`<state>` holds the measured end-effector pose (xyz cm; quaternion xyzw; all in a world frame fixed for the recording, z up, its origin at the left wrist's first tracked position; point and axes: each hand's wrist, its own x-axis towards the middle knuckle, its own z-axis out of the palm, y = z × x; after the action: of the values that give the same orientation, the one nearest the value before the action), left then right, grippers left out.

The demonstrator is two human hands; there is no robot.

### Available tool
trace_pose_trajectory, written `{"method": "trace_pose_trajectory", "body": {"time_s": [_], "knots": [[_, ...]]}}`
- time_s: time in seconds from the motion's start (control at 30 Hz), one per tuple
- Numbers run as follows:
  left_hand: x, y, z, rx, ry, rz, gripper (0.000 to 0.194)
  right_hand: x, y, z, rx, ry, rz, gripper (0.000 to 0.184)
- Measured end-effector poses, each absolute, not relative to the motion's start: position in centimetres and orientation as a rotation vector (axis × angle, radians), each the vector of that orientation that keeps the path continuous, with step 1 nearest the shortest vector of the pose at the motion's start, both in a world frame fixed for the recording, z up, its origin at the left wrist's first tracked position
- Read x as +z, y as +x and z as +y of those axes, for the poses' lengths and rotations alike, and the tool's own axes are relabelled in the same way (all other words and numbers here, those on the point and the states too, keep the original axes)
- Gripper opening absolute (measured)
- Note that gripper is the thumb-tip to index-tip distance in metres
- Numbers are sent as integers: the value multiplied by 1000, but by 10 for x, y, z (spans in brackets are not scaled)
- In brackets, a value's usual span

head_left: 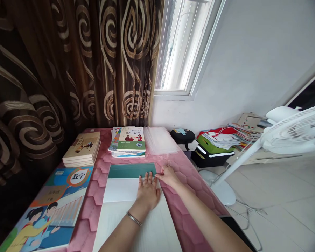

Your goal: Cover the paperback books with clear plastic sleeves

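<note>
An opened book (120,213) lies on the pink quilted cover, with white pages toward me and a green strip (123,170) across its far end. My left hand (148,191), a silver bangle at its wrist, rests flat on the white page. Its fingers are spread and their tips reach the green strip. At the right edge of that strip, my right hand (168,175) pinches with thumb and forefinger at the book's cover edge. Whether a clear film lies between those fingertips is too small to tell.
Left of the book lie a maths textbook (57,206) and a stack of tan books (82,148). Beyond it are a pile of books (131,139) and clear plastic sheets (160,140). A white standing fan (237,164) and a black box (211,157) stand to the right.
</note>
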<state>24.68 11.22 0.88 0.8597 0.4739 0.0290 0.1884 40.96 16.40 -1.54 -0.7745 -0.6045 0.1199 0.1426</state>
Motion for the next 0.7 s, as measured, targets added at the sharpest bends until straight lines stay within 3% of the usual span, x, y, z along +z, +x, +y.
{"method": "trace_pose_trajectory", "body": {"time_s": [0.37, 0.53, 0.7], "knots": [[3, 245, 113, 87, 2466, 1347, 63, -6, 387, 180, 134, -2256, -1661, 30], [-3, 248, 112, 99, 2482, 1383, 66, -13, 382, 161, 56, -2160, -1795, 45], [-5, 225, 136, 178, 2464, 1547, 63, -24, 382, 154, -1, -2167, -1885, 40]]}}
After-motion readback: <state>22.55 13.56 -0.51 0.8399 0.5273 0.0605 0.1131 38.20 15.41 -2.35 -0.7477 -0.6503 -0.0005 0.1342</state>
